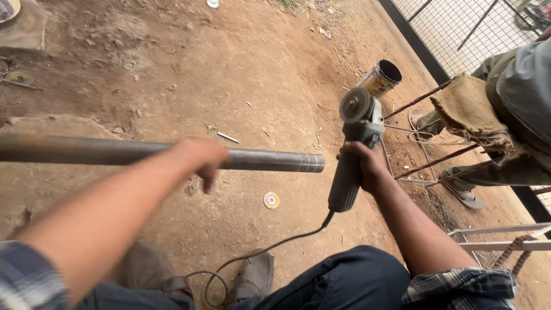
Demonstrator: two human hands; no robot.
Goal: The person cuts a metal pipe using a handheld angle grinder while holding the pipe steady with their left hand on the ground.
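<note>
A long grey metal pipe [103, 151] runs level from the left edge to its ground, shiny end [310, 162] at mid-frame. My left hand [201, 159] is closed over the pipe near that end. My right hand [367, 165] grips the body of a grey angle grinder [351, 155], held upright with its disc [354, 104] at the top, just right of the pipe's end and apart from it. The grinder's black cable [270, 248] trails down to the ground by my shoe.
A small worn cutting disc [271, 200] lies on the dirt below the pipe. A tin can [380, 78] lies tipped at the upper right. Another person [505, 115] crouches at the right beside thin metal rods [436, 161] and a wire-mesh panel [459, 28].
</note>
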